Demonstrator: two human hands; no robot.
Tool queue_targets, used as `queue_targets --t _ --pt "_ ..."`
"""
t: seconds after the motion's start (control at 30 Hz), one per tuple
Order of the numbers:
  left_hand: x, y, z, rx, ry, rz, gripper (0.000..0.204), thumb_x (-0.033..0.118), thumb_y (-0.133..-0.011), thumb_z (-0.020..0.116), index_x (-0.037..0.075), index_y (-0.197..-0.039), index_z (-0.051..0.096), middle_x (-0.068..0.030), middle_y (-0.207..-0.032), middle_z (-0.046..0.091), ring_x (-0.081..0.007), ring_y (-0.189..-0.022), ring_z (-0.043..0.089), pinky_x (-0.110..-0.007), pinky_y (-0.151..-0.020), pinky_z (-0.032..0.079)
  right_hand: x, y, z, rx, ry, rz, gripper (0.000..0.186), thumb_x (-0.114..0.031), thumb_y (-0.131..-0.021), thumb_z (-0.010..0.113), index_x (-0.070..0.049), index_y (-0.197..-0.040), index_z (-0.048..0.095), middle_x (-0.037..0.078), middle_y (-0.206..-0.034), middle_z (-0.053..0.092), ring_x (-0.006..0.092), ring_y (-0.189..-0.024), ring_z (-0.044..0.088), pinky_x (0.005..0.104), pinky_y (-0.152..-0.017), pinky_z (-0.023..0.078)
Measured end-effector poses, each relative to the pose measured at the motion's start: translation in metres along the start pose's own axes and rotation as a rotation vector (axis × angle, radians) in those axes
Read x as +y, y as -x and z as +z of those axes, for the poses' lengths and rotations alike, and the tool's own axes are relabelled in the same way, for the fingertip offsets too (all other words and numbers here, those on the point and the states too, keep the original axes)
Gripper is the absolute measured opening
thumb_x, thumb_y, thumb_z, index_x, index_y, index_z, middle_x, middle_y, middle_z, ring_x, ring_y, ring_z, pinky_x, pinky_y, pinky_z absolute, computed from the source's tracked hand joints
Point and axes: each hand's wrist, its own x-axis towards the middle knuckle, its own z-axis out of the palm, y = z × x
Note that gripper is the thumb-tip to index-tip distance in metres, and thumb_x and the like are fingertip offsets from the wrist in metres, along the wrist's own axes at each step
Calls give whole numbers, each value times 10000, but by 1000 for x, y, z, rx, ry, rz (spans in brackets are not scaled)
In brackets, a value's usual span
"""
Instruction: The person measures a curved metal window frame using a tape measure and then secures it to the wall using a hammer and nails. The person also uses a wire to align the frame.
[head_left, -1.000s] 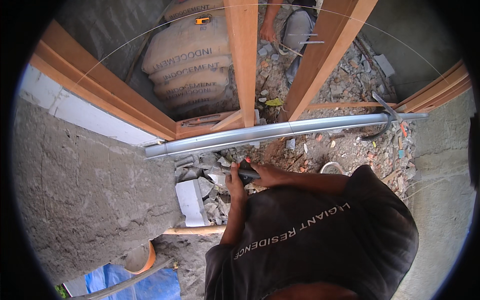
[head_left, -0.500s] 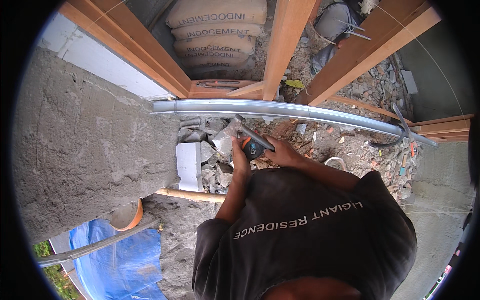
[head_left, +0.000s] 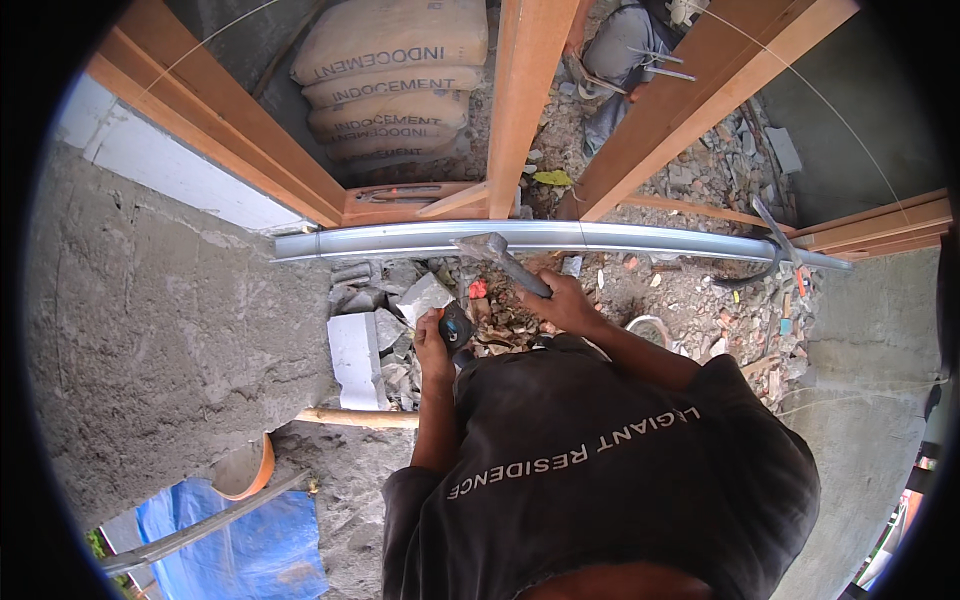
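My right hand [head_left: 565, 303] is closed around the handle of a hammer [head_left: 525, 276]. The hammer's head overlaps the lower edge of a long silver metal channel [head_left: 640, 238] in the picture; whether they touch I cannot tell. In my left hand [head_left: 432, 345] is a dark tape measure [head_left: 456, 327] with blue and orange parts, held low over the rubble. The fingers are wrapped round its left side. Just beyond lies a bright red scrap [head_left: 478, 289]. The channel runs crosswise along the foot of the wooden frame.
Upright timber posts [head_left: 522, 110] stand beyond the channel. Behind them are stacked cement bags [head_left: 390, 45] and another person in grey trousers [head_left: 618, 55]. A white block [head_left: 357, 360] lies among broken stones on the left, beside a rough grey wall [head_left: 190, 330]. A blue tarp [head_left: 235, 535] hangs lower left.
My hands have moved apart. The hammer has gone out toward the channel, while my left hand has drawn the tape measure back and left. The whole view has shifted slightly.
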Motion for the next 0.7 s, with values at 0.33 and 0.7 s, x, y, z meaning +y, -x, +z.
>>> queue_targets --t 0.33,0.7 --pt "9 5 7 46 -1 5 192 257 -930 554 78 -924 621 -5 -814 607 -91 -681 568 -257 -593 507 31 19 6 -4 57 85 347 -322 -793 700 3 -806 579 126 -628 534 174 -584 522 356 -564 426" --pt "40 10 23 -74 195 150 110 134 -924 550 88 -1022 571 -30 -926 615 -121 -769 614 -294 -677 561 -7 -1 6 -24 -13 33 316 -297 -819 696 -11 -775 568 54 -640 547 113 -603 514 301 -555 424"
